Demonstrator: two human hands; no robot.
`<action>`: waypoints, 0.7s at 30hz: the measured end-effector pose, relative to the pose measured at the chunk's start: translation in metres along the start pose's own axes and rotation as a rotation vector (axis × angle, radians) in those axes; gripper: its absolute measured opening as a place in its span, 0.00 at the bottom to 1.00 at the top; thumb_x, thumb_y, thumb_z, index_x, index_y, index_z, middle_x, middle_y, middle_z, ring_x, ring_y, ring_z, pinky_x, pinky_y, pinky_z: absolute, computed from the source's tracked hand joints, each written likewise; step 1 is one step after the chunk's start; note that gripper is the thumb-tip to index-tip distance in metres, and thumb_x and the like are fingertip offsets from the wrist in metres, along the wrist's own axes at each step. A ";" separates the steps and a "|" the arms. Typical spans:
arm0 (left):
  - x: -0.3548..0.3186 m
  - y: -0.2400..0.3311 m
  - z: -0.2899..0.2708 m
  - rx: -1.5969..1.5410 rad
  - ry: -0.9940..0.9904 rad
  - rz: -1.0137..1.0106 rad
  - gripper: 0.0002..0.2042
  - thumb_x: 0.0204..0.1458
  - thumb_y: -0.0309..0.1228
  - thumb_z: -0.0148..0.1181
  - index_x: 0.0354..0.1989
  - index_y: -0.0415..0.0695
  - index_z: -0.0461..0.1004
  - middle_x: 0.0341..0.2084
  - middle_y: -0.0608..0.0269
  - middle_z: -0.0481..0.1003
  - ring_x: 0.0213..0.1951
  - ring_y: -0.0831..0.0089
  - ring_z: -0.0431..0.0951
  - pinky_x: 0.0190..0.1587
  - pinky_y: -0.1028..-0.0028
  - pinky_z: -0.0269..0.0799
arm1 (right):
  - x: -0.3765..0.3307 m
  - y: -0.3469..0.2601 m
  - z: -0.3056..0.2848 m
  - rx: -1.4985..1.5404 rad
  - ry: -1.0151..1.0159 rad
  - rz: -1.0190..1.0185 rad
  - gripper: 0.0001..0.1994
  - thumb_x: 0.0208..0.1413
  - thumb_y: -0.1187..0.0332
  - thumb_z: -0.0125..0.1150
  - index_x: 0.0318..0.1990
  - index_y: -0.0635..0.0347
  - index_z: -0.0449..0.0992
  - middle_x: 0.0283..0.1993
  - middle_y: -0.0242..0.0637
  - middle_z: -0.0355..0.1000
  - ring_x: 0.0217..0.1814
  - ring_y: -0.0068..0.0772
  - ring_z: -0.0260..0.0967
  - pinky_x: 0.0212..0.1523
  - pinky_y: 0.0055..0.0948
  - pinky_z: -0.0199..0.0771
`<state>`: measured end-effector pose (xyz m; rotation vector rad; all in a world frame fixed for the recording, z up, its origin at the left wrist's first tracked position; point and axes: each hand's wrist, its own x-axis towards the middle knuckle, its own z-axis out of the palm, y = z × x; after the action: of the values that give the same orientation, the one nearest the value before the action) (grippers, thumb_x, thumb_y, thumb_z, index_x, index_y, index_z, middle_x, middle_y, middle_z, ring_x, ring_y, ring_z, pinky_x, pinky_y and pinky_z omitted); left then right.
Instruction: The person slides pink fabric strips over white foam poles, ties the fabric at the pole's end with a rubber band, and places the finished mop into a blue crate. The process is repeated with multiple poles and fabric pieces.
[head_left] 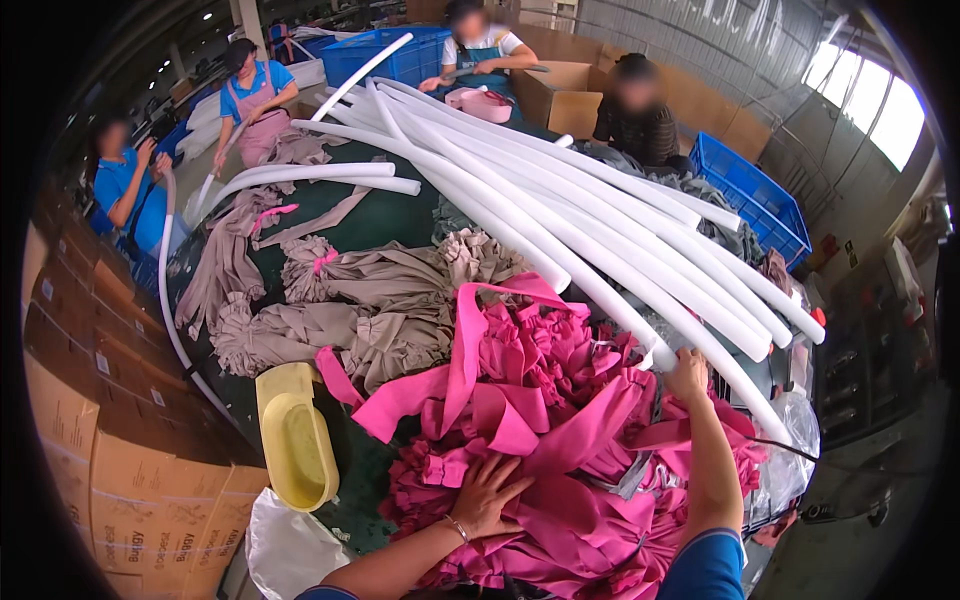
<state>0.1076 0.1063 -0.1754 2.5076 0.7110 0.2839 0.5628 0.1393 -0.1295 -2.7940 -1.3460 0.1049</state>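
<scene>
My left hand [487, 497] rests with spread fingers on a large heap of bright pink fabric strips [590, 500]. My right hand [687, 375] reaches to the heap's far right side, beside the lower end of a white foam tube [625, 320]. Its fingers are curled together and partly hidden, so what they hold cannot be made out. Several long white foam tubes [560, 210] lie in a pile across the table beyond the pink heap. Bundles of grey-beige fabric [385, 290] lie left of it, some tied with pink strips.
A yellow plastic tub [298, 440] stands at the table's left edge, near stacked cardboard boxes [150, 490]. Clear plastic wrap [795, 455] lies at the right. Blue crates [750, 200] stand at the back. Several people [262, 100] are around the table, some handling tubes.
</scene>
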 end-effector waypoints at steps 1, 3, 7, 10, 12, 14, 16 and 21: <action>0.001 0.001 0.001 0.002 0.007 0.007 0.44 0.28 0.56 0.72 0.62 0.61 0.66 0.65 0.57 0.57 0.68 0.50 0.50 0.65 0.44 0.47 | -0.006 -0.009 -0.016 0.018 0.151 -0.073 0.30 0.40 0.69 0.64 0.56 0.59 0.68 0.49 0.49 0.68 0.54 0.51 0.67 0.54 0.44 0.67; 0.002 -0.001 0.006 -0.002 0.025 0.016 0.44 0.29 0.56 0.72 0.62 0.62 0.65 0.65 0.57 0.57 0.68 0.50 0.50 0.65 0.45 0.47 | -0.028 -0.035 -0.049 0.070 0.439 -0.225 0.28 0.37 0.71 0.65 0.52 0.57 0.70 0.43 0.46 0.69 0.48 0.52 0.68 0.46 0.45 0.69; 0.000 -0.003 0.009 0.017 0.068 0.044 0.44 0.30 0.57 0.71 0.62 0.62 0.65 0.65 0.58 0.57 0.68 0.51 0.50 0.65 0.45 0.48 | -0.124 -0.135 -0.170 -0.135 0.553 -0.559 0.30 0.44 0.70 0.64 0.60 0.48 0.68 0.36 0.39 0.67 0.38 0.41 0.68 0.41 0.40 0.68; -0.004 -0.005 0.011 0.068 0.079 0.018 0.43 0.31 0.58 0.70 0.62 0.63 0.64 0.66 0.60 0.55 0.68 0.53 0.49 0.65 0.45 0.49 | -0.209 -0.180 -0.221 -0.226 0.577 -0.682 0.24 0.49 0.69 0.58 0.58 0.51 0.71 0.32 0.40 0.66 0.33 0.41 0.68 0.34 0.38 0.69; -0.002 -0.001 0.010 0.060 0.066 0.016 0.43 0.32 0.59 0.70 0.62 0.62 0.65 0.67 0.60 0.54 0.68 0.53 0.49 0.65 0.45 0.49 | -0.267 -0.180 -0.244 -0.185 0.505 -0.665 0.27 0.45 0.64 0.65 0.57 0.53 0.71 0.31 0.40 0.67 0.32 0.41 0.70 0.34 0.38 0.71; -0.004 -0.006 -0.002 -0.032 0.046 0.038 0.42 0.34 0.52 0.71 0.63 0.58 0.64 0.64 0.58 0.59 0.67 0.52 0.54 0.66 0.51 0.51 | -0.315 -0.163 -0.251 -0.074 0.367 -0.608 0.30 0.42 0.60 0.69 0.57 0.54 0.71 0.30 0.41 0.68 0.32 0.43 0.71 0.34 0.38 0.72; -0.001 -0.030 -0.012 -0.438 0.050 0.139 0.39 0.38 0.42 0.70 0.63 0.50 0.62 0.60 0.55 0.65 0.64 0.54 0.60 0.66 0.56 0.53 | -0.358 -0.124 -0.249 0.076 0.163 -0.470 0.31 0.41 0.58 0.71 0.56 0.56 0.71 0.30 0.42 0.69 0.32 0.45 0.72 0.34 0.39 0.73; -0.011 -0.011 -0.106 -2.353 0.042 0.081 0.24 0.54 0.36 0.53 0.57 0.36 0.66 0.59 0.47 0.66 0.63 0.53 0.63 0.64 0.54 0.59 | -0.496 0.101 -0.135 0.863 -0.519 -0.032 0.31 0.58 0.68 0.60 0.67 0.66 0.54 0.62 0.42 0.63 0.60 0.36 0.62 0.59 0.39 0.67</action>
<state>0.0587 0.1532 -0.0923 0.2520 -0.0437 0.6222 0.3437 -0.3119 0.0209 -2.0502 -1.0298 1.1587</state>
